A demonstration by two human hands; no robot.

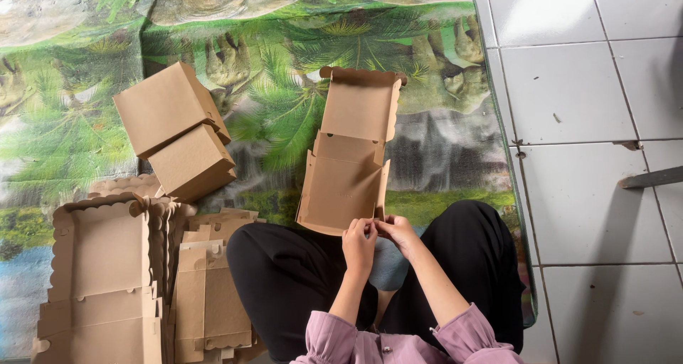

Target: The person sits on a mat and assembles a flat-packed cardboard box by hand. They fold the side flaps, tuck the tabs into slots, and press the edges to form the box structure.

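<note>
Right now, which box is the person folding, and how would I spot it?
Find the green palm-tree mat on the floor, then the sitter's black-trousered knees. The half-open box lies just beyond them, its near edge pinched by the left hand and right hand. Unlike the two closed boxes and the flat stack, its scalloped lid stands open.

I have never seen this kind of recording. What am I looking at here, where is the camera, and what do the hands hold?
There is no machine here. A person sits cross-legged on a mat printed with palm trees, and the single camera is worn on the head, looking down. The left hand and right hand meet at the near edge of a half-folded brown cardboard box, whose lid lies open away from the person. At the left lie a stack of flat unfolded box sheets and two finished closed boxes. White floor tiles lie to the right of the mat.
</note>
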